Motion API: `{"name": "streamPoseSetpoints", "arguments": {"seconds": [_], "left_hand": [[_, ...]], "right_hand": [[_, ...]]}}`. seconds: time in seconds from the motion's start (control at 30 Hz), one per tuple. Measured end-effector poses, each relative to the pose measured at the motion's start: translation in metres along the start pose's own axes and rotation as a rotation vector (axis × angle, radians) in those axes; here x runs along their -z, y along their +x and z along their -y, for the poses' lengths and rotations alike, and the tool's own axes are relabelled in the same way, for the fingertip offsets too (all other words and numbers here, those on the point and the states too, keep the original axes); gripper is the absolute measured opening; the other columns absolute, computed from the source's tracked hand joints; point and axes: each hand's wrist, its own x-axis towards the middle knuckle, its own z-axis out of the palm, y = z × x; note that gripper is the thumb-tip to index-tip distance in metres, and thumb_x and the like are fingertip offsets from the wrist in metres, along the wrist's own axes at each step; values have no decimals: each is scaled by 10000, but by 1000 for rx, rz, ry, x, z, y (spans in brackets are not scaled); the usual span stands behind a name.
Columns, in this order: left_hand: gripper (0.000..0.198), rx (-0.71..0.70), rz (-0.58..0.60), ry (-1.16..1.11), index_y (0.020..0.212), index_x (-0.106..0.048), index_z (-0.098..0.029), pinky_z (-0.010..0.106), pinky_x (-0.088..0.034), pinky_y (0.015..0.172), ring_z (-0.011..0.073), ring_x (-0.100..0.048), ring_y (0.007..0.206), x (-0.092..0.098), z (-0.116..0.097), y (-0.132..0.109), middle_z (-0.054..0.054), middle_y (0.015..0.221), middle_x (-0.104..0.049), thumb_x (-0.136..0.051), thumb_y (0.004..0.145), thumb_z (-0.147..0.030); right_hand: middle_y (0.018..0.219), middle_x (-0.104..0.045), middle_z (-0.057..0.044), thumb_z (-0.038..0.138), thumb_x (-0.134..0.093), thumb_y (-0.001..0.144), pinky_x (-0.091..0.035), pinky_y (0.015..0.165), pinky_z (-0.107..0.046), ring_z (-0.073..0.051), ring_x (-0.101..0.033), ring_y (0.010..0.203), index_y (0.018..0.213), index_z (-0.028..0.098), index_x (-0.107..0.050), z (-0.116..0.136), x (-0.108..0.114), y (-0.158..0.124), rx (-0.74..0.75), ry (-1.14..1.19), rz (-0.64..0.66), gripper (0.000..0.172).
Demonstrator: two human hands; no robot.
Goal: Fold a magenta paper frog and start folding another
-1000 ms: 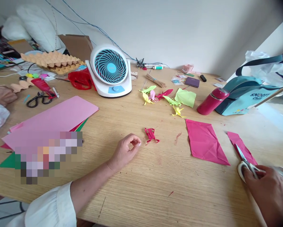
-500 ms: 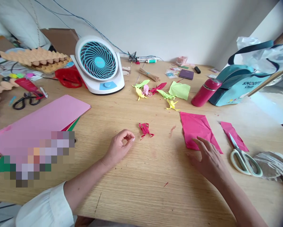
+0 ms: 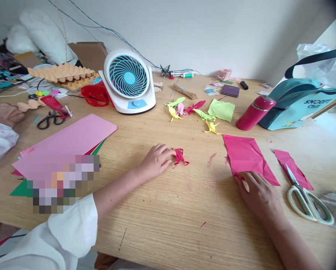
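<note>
My left hand (image 3: 156,161) is at the left side of a small red origami frog (image 3: 179,156), its thumb and fingers closed on the frog's edge. The frog lies on the wooden table. My right hand (image 3: 260,193) pinches the near left corner of a creased red paper sheet (image 3: 248,155), which lies flat. To the right of that sheet are a narrow red paper strip (image 3: 293,168) and scissors with white handles (image 3: 311,206), whose blades rest over the strip.
Farther back lie folded yellow, green, pink and red paper figures (image 3: 211,126) and a light green sheet (image 3: 222,110). A red bottle (image 3: 254,112) and blue bag (image 3: 294,108) stand right. Left are a fan (image 3: 128,78), pink paper (image 3: 72,135) and another person's hand (image 3: 7,114).
My left hand has moved right onto the red origami frog. The fingers of my right hand have come down and closed on the red sheet's corner. The view has shifted left.
</note>
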Motion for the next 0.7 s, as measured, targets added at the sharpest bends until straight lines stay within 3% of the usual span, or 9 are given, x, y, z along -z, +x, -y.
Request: {"name": "streamPoseSetpoints", "arguments": {"seconds": [0.2, 0.37, 0.47, 0.6, 0.7], "left_hand": [[417, -284, 231, 241, 1325, -570, -287, 439, -390, 1007, 292, -458, 1254, 1, 9, 32, 119, 1356, -543, -532, 932, -153], [265, -397, 391, 247, 1144, -680, -251, 466, -349, 1047, 323, -392, 1360, 6, 15, 59, 105, 1416, -537, -635, 888, -193], [238, -442, 382, 213, 1098, -685, -236, 446, -340, 1038, 307, -444, 1318, 8, 17, 66, 92, 1349, -598, -683, 860, -236], [200, -423, 316, 166, 1070, -675, -200, 433, -328, 1033, 264, -547, 1190, 9, 17, 63, 85, 1098, -698, -641, 877, -237], [206, -377, 254, 164, 1061, -673, -187, 471, -291, 1070, 247, -586, 1084, 12, 11, 56, 71, 989, -704, -626, 873, -258]], "right_hand": [[910, -668, -81, 296, -477, 994, -450, 681, -315, -222, -617, 810, 1001, 166, -647, -5, -4, 1, 88, 31, 14, 215], [950, -681, -88, 291, -495, 992, -461, 684, -323, -232, -624, 849, 1010, 174, -665, -3, -4, 0, 46, 63, 31, 207], [953, -685, -93, 291, -487, 995, -472, 703, -331, -234, -628, 853, 1028, 166, -664, -3, -4, -1, 31, 99, 27, 218], [966, -688, -103, 292, -471, 998, -477, 714, -343, -247, -640, 874, 1040, 160, -665, -3, -2, -2, 12, 138, 39, 239], [961, -693, -100, 314, -490, 981, -484, 741, -355, -245, -646, 862, 1027, 179, -674, 12, 8, 4, -63, 278, 7, 233]]}}
